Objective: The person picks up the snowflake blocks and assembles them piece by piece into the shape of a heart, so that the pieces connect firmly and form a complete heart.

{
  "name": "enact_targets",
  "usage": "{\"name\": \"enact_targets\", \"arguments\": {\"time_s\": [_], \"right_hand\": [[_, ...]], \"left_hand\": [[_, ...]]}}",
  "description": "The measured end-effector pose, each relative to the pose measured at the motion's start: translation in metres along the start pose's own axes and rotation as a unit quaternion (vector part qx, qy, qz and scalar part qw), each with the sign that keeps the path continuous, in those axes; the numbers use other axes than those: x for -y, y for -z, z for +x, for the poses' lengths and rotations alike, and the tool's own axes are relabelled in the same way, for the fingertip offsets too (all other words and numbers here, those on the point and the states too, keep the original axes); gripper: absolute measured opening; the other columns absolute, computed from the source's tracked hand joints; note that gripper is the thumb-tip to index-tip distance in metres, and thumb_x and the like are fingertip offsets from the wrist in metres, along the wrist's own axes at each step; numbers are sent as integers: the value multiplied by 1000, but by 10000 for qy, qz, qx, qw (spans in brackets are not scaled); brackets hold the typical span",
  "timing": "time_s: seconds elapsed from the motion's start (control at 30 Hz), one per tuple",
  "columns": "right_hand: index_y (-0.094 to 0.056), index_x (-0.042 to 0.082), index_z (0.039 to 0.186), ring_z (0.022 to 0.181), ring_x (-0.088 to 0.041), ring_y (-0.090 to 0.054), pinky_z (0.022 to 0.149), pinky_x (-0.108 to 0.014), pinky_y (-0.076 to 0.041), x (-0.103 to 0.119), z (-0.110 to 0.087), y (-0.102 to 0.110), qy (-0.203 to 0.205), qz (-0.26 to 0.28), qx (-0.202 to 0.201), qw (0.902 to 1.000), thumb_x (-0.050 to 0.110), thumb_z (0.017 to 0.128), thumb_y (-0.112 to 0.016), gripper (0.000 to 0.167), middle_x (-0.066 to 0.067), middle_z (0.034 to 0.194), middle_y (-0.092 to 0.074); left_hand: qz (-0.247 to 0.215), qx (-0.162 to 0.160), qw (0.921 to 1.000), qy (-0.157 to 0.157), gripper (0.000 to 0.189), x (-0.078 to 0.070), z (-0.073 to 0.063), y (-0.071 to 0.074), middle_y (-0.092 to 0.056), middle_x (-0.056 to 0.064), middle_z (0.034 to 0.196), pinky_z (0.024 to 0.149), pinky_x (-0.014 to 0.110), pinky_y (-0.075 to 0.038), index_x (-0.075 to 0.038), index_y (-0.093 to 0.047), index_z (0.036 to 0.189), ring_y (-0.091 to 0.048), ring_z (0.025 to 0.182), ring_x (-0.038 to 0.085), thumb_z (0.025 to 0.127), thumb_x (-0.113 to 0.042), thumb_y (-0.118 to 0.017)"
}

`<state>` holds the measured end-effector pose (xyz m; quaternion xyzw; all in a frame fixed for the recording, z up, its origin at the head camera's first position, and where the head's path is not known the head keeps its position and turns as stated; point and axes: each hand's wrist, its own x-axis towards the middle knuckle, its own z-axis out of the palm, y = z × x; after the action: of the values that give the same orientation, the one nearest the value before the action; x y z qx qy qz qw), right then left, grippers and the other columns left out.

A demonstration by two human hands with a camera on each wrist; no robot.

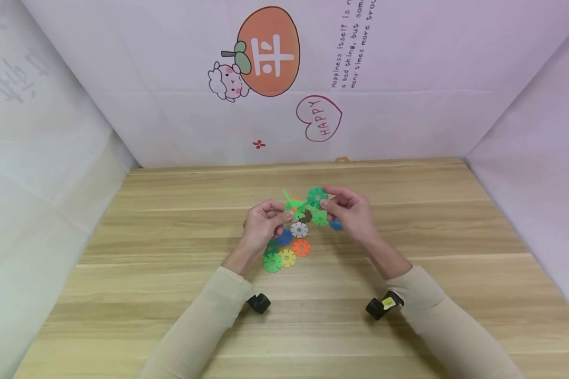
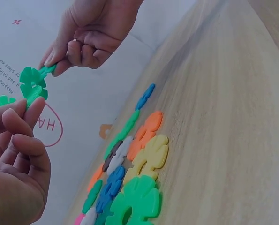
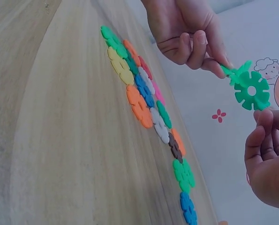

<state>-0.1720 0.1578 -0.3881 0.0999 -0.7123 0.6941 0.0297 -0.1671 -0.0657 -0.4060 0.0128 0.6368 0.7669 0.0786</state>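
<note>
Above the table, both hands hold a small cluster of green notched plastic discs that are slotted into one another. My left hand [image 1: 258, 226] pinches a light green disc [image 1: 291, 206] at the cluster's left end between thumb and fingers. My right hand [image 1: 352, 210] pinches the edge of a darker green disc [image 1: 312, 198] at the right end. In the right wrist view that green disc [image 3: 244, 96] faces the camera, its slots and round centre hole showing. In the left wrist view a green disc [image 2: 28, 77] stands between the two hands. Fingers hide part of the joints.
Loose notched discs lie flat beneath the hands: a white disc [image 1: 294, 230], an orange disc [image 1: 296, 247], a yellow disc [image 1: 291, 259], a green disc [image 1: 267, 262], a blue disc [image 3: 188, 208] and several others, partly overlapping. A printed cloth wall [image 1: 180, 126] stands behind the wooden table [image 1: 170, 316].
</note>
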Motion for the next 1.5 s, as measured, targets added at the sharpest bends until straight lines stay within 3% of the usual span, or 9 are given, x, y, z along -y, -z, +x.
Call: {"name": "enact_targets", "arguments": {"time_s": [0.27, 0.43, 0.63, 0.83, 0.93, 1.03, 1.23, 1.37, 1.5], "right_hand": [[-68, 1, 126, 64, -12, -57, 58, -26, -52, -4, 5, 5, -104, -298, -26, 9995, 4, 96, -68, 30, -23, 89, -67], [-69, 4, 127, 67, -17, -58, 59, -25, -52, 1, 7, 8, -214, -485, 107, 9985, 7, 97, -68, 30, -15, 85, -65], [-69, 5, 127, 71, -30, -57, 55, -21, -47, 7, 9, 13, -126, -899, 418, 9950, 7, 97, -67, 30, -18, 86, -64], [-67, 7, 130, 79, -25, -53, 64, -29, -49, 11, 8, 14, -239, -1311, 1011, 9859, 11, 100, -65, 30, -15, 92, -64], [-68, 7, 130, 80, -23, -53, 66, -30, -48, 12, 8, 15, -193, -1368, 1318, 9816, 11, 100, -64, 30, -15, 97, -65], [-69, 8, 128, 77, -27, -54, 62, -30, -48, 13, 7, 16, -160, -1401, 1613, 9768, 12, 100, -65, 29, -20, 96, -66], [-69, 3, 123, 66, -40, -51, 52, -25, -42, 15, 8, 16, -202, -1351, 2009, 9700, 10, 98, -67, 27, -21, 85, -65], [-69, 2, 122, 64, -40, -49, 52, -25, -41, 15, 9, 15, -293, -1337, 2126, 9675, 12, 97, -70, 27, -22, 84, -65], [-69, 3, 121, 64, -38, -52, 53, -29, -45, 12, 10, 13, -380, -1298, 2078, 9688, 14, 97, -70, 26, -26, 88, -65]], "left_hand": [[340, 460, 9983, 102, 15, 3, -1, 4, -74, 21, 92, 46, 22, -44, -2, -64, 102, -58, 48, 13, 91, -6, -74], [717, 759, 9944, 178, 31, 4, -4, 17, -75, 15, 101, 50, 24, -48, 0, -66, 121, -64, 56, 15, 96, -19, -71], [775, 473, 9958, 128, 42, -7, -1, 26, -73, 13, 102, 54, 23, -47, 2, -63, 127, -59, 63, 15, 97, -26, -71], [1245, 496, 9910, 0, 32, -20, 8, 23, -70, 16, 108, 57, 28, -44, -7, -71, 118, -52, 71, 25, 94, -28, -74], [1528, 861, 9844, 152, 33, -23, 11, 19, -71, 12, 116, 60, 32, -43, -12, -73, 119, -50, 75, 31, 93, -33, -75], [1693, 1320, 9763, 273, 36, -25, 13, 15, -72, 13, 116, 59, 30, -41, -11, -72, 120, -49, 71, 26, 93, -34, -74], [1662, 1862, 9672, 463, 23, -25, 12, 10, -76, 10, 97, 50, 26, -32, -10, -75, 113, -44, 57, 16, 96, -25, -71], [1572, 1942, 9675, 397, 17, -22, 10, 9, -75, 11, 91, 47, 24, -32, -5, -74, 108, -43, 51, 13, 97, -17, -70], [1579, 1746, 9715, 270, 13, -20, 8, 10, -75, 11, 88, 47, 22, -33, -2, -74, 104, -40, 48, 12, 97, -13, -69]]}}
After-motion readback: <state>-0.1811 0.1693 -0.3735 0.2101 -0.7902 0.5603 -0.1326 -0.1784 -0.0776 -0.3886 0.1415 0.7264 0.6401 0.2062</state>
